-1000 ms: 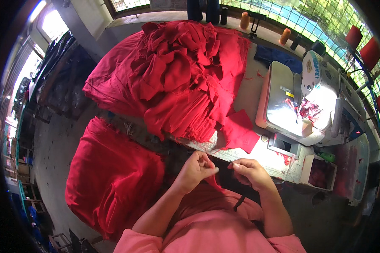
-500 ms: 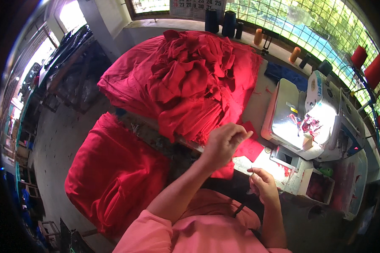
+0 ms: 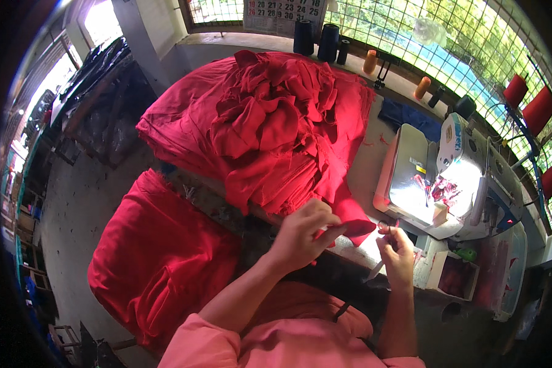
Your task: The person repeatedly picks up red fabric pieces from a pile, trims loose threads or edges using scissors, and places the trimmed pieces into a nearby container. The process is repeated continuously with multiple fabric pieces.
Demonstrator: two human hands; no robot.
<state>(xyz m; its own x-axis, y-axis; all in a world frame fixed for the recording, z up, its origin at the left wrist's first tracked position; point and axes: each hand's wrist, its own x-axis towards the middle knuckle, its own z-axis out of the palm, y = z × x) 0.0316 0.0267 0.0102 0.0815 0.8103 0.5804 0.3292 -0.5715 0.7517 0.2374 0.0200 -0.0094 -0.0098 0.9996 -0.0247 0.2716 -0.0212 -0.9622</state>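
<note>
On the grey floor's [image 3: 73, 208] right, one red bundle [image 3: 165, 257] sits before the worktop [image 3: 367, 168], whose left end one red heap [image 3: 276, 122] covers. Behind stand three dark cones [image 3: 329, 42]. The left hand [image 3: 306, 233], half curled, hides part of the front edge; whether it grips the red piece [image 3: 357, 226] there, one cannot tell. Two orange spools [image 3: 422, 88] line the sill. The right hand [image 3: 398, 248] closes around a small tool [image 3: 376, 270]; one sewing machine [image 3: 466, 153] fills the right end.
</note>
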